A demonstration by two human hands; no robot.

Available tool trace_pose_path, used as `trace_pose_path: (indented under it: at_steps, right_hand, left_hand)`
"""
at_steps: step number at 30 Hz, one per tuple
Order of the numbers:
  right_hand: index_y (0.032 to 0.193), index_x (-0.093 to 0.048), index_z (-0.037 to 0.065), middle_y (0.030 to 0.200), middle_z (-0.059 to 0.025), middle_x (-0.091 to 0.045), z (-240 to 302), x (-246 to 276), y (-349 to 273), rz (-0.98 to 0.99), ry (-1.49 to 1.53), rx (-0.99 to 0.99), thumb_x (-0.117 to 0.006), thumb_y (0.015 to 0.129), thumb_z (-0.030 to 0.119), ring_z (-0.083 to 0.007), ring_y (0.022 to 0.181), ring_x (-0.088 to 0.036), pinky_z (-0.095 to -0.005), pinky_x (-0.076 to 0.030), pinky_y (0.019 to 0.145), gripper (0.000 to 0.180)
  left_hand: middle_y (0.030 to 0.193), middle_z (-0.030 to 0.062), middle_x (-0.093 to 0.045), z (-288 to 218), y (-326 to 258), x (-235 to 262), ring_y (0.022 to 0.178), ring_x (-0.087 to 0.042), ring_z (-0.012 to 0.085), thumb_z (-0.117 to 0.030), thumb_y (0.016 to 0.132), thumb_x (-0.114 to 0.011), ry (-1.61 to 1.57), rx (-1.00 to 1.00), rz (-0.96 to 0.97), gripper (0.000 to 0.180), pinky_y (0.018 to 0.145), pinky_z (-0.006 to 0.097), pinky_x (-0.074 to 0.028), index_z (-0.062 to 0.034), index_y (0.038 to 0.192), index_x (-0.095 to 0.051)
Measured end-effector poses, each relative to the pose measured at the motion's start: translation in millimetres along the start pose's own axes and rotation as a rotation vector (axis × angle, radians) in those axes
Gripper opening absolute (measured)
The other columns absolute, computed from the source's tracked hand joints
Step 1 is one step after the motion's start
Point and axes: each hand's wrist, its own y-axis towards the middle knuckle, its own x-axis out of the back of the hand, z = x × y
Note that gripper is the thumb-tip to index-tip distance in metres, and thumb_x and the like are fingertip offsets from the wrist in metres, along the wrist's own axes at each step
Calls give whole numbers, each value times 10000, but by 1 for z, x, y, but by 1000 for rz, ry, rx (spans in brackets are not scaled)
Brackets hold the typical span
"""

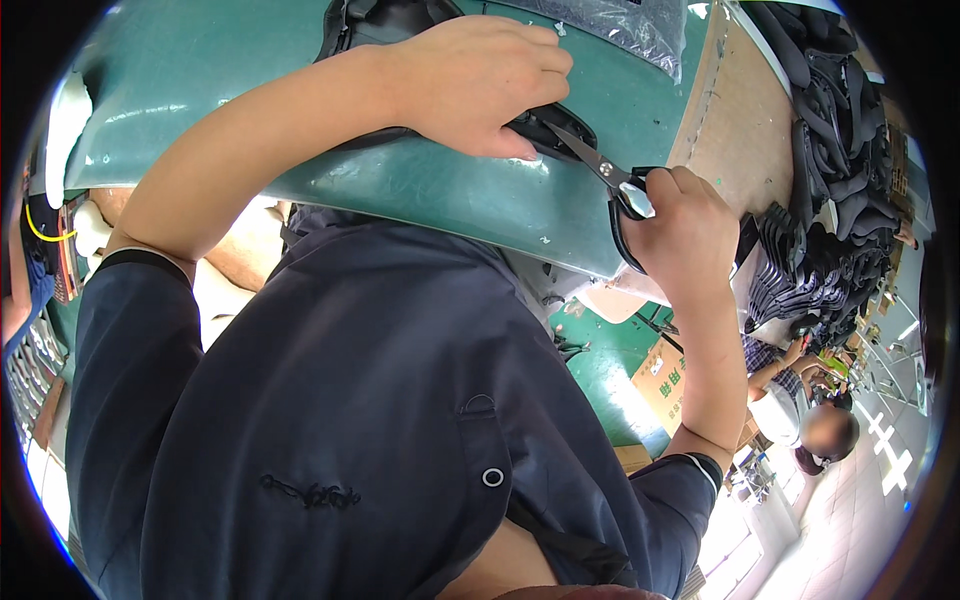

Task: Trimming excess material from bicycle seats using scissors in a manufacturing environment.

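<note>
On the green tabletop lies a glossy black moulded piece; its kind is unclear, and much of it is hidden beneath my left arm and hand. My left hand grips its right part, fingers curled over the top and thumb along the near side. A narrow black end sticks out past those fingers. Black-handled scissors are held in my right hand, fingers closed round the handles. Their blades point up and left and lie against that narrow end; whether they cut into it I cannot tell.
A clear plastic bag lies at the table's far side. Beyond its right edge, many black curved parts are piled on a tan surface. A cardboard box stands low on the right. Another person is farther off at the right.
</note>
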Motion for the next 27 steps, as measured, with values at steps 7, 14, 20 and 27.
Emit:
trace_pose_path:
  at_steps: [7, 14, 20, 27]
  right_hand:
    - [812, -687, 91, 764, -93, -656, -36, 5, -18, -89, 21, -292, -857, 756, 342, -319, 735, -681, -423, -530, 609, 309]
    - [1092, -699, -20, 1074, -244, -683, -70, -23, -45, -33, 305, -765, -851, 756, 285, -440, 1004, -669, -479, -551, 856, 479]
    - [1166, -669, -51, 1240, -254, -622, -52, -69, -58, -441, 526, -728, -793, 814, 167, -446, 1143, -609, -489, -513, 972, 432]
    - [1090, -691, -19, 1246, -227, -626, -34, -111, -53, -735, 289, -729, -742, 859, 141, -437, 1175, -593, -507, -491, 1007, 285]
  left_hand:
    - [1015, 98, -602, 8, 7, 12, 1002, -592, 319, -334, 727, -845, -43, -44, 2, 481, 833, 440, -516, -36, 1031, -621]
    - [1092, 145, -623, -11, 19, 19, 1056, -601, 345, -342, 732, -838, 39, 7, 228, 620, 875, 451, -525, -2, 1202, -619]
    - [1088, 154, -636, -31, 58, 70, 1034, -645, 345, -245, 809, -800, 47, -51, 641, 714, 875, 454, -550, -18, 1425, -518]
    - [1123, 147, -641, 34, 186, 168, 1061, -632, 345, -92, 738, -801, 656, -345, 150, 690, 923, 472, -518, -78, 1390, -574]
